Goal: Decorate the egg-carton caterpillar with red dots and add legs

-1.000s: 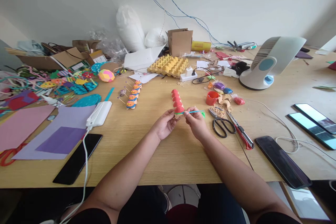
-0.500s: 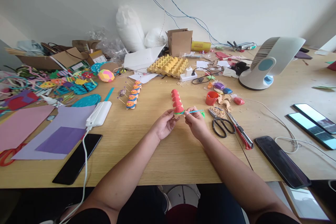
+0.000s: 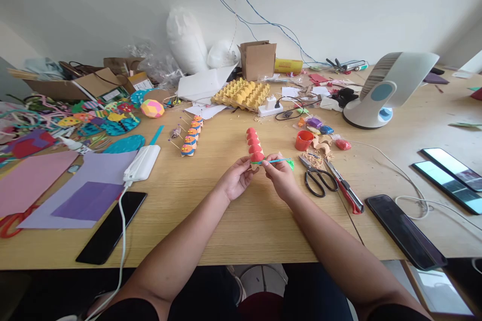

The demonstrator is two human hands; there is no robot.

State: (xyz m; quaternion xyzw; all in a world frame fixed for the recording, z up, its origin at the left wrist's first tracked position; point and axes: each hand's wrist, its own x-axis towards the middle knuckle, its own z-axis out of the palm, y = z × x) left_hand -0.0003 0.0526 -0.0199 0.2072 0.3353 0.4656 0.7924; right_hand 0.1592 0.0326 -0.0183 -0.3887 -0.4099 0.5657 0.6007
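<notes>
A strip of egg-carton cups [image 3: 254, 141] covered in red lies lengthwise ahead of me, with a green band along the near cup's lower edge. My left hand [image 3: 238, 177] pinches the near end of this strip from the left. At its right side, my right hand [image 3: 279, 175] grips a thin blue stick [image 3: 277, 160] whose inner end reaches the green band. Just beyond the right fingers lies a small lump of green clay [image 3: 290, 164]. A finished-looking caterpillar strip [image 3: 192, 136] in orange and blue, with pins stuck in it, stands to the left.
Black-handled scissors [image 3: 318, 176] and a red utility knife [image 3: 346, 188] lie to the right, near a red cup [image 3: 304, 140]. A white fan [image 3: 384, 91] stands behind them. Phones [image 3: 404, 230] lie at right; a power bank [image 3: 142, 163] sits left. Yellow egg trays [image 3: 243, 94] are at the back.
My right hand has shifted slightly at the near cup, with its thumb a little further left. The blue stick has moved slightly with it. The left hand stays on the strip.
</notes>
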